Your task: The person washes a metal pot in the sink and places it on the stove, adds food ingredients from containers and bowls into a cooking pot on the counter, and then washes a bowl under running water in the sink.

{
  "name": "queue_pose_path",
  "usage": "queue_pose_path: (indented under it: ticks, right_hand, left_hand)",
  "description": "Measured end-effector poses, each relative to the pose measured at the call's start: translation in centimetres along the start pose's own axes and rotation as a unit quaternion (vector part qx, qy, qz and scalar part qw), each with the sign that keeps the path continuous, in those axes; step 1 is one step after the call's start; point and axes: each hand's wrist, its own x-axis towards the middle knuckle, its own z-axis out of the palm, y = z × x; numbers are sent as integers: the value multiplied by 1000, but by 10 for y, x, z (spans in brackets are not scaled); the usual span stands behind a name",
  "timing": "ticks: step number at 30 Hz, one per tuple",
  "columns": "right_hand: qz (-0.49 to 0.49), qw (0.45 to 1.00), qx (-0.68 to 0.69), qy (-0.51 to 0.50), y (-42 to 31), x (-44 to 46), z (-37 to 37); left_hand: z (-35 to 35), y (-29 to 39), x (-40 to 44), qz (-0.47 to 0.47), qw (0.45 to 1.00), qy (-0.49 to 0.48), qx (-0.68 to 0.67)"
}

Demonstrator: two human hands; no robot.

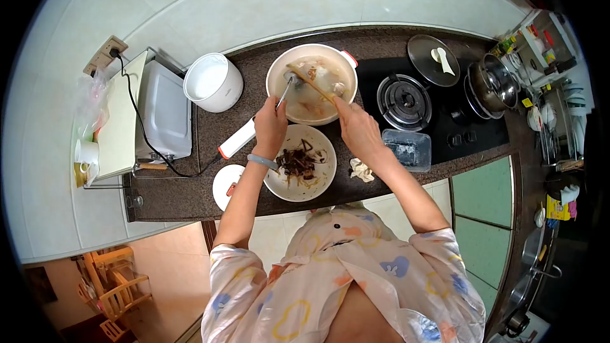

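A white electric pot holds cloudy broth with pale and brownish pieces in it. My left hand is closed around a thin metal utensil, whose lower end is in the broth; it looks like a spoon. Wooden chopsticks are gripped in my right hand and slant leftward across the pot. The pot's white handle sticks out beside my left hand. Just in front stands a white bowl of dark brown strips, partly behind my left wrist.
A white round container and a white lid are on the left. To the right are a clear plastic box, a crumpled tissue, a gas burner, a glass lid and a steel pot. A black cord runs to the wall socket.
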Motion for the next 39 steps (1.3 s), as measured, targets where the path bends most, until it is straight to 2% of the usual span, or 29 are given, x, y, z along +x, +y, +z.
queue_pose_path:
  ticks: [2,4,11,13,17,19,20,22,23,25,26,27,29,30,33,37,39]
  right_hand:
    - [3,1000,11,16,9,-2,11]
    - [34,998,-40,-41,19,-2,12]
    - [30,999,-39,-7,9,-4,-4]
    - [35,996,-65,-49,12,-4,-1]
    - [54,987,-142,-58,34,0,-6]
    - [29,985,-165,-46,35,4,-16]
    - [21,982,-184,-49,34,6,-20]
    - [19,978,-198,-62,38,12,-22]
    - [15,974,-211,-77,40,16,-22]
    - [22,967,-232,-101,39,21,-21]
    - [39,961,-241,-129,37,24,-20]
    - [56,954,-250,-156,34,26,-19]
    - [84,946,-256,-182,29,29,-15]
    - [79,945,-254,-191,28,29,-14]
    - [69,943,-250,-211,26,28,-20]
    - [27,954,-263,-142,24,26,-37]
    - [16,962,-253,-107,23,26,-42]
  left_hand:
    - [0,-3,-3,-18,1000,-1,-26]
    - [1,-7,-6,-28,999,5,-42]
    - [-1,-14,-1,-29,999,-16,-22]
    - [-4,-4,6,-22,999,-48,6]
    - [1,-14,28,-46,995,-90,-19]
    - [2,-15,43,-172,966,-185,-63]
    - [2,-14,51,-170,965,-187,-63]
    - [4,-17,66,-231,938,-254,-39]
    - [6,-22,77,-229,938,-256,-38]
    - [10,-24,93,-137,923,-333,134]
    - [14,-24,100,-191,906,-348,148]
    - [14,-17,102,-188,905,-351,149]
    - [15,-2,106,-126,891,-328,288]
    - [17,5,110,-129,865,-360,324]
    - [20,20,117,-100,852,-383,342]
    - [9,35,124,-71,845,-392,356]
    - [2,40,124,-59,855,-360,370]
